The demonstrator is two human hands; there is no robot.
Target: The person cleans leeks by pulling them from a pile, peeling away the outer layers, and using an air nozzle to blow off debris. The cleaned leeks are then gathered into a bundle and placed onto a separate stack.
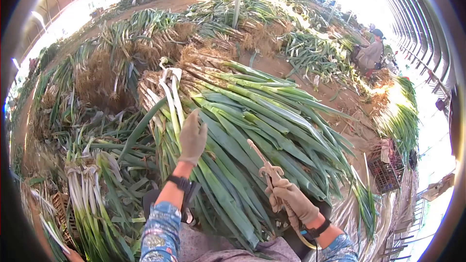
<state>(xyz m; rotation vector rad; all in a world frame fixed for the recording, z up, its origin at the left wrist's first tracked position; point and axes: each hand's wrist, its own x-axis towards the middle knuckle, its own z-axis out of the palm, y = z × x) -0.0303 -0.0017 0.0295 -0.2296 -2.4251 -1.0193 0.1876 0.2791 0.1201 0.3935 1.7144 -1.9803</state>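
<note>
A large heap of leeks (262, 111) lies before me, roots to the upper left and green leaves fanning to the lower right. My left hand (193, 138), in a tan glove, reaches over the heap with its fingers stretched out. Beside its fingertips lie a few leeks with clean white stems (173, 94); whether the hand touches them is hard to tell. In my right hand (295, 199), also gloved, is an air blow gun (268, 166), its long nozzle pointing up and left over the leaves. A hose (307, 241) runs down from near that wrist.
Clean white-stemmed leeks (87, 184) stand at the lower left by a brown crate (62, 208). More rooty leeks (109, 63) lie behind. At right are a dark plastic crate (386, 166), a leek bundle (400, 111) and a seated person (371, 53). A pole (238, 0) rises behind.
</note>
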